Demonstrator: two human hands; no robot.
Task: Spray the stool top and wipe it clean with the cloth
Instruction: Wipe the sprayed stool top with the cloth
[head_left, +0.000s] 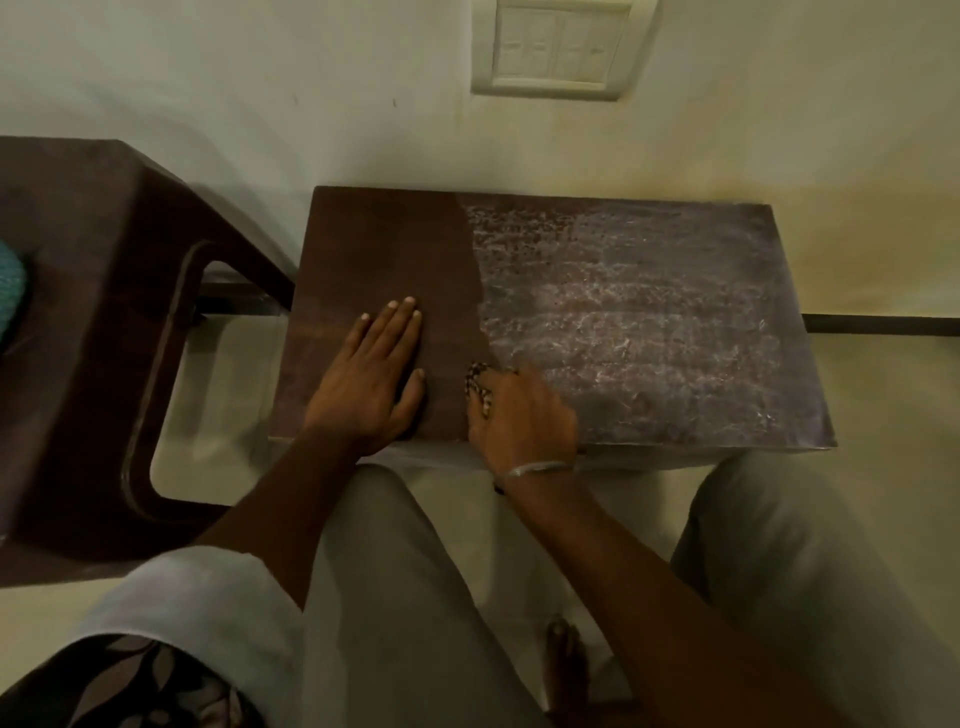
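Cloth (478, 387) bunched under right hand (522, 415), fingers curled round it, at the edge of the spray film (649, 312); left hand (371, 379) flat on stool top (363, 249), fingers straight, likely bracing it.

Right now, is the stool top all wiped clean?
Partly. The stool top is dark and wiped on the left; whitish spray film covers the rest.

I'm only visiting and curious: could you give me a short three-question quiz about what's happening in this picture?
1. True or false: the left hand lies flat on the stool top.
2. Which hand holds the patterned cloth? A) left hand B) right hand
3. Fill in: the whitish spray film covers the stool top's ____ part.
Key: 1 true; 2 B; 3 right.
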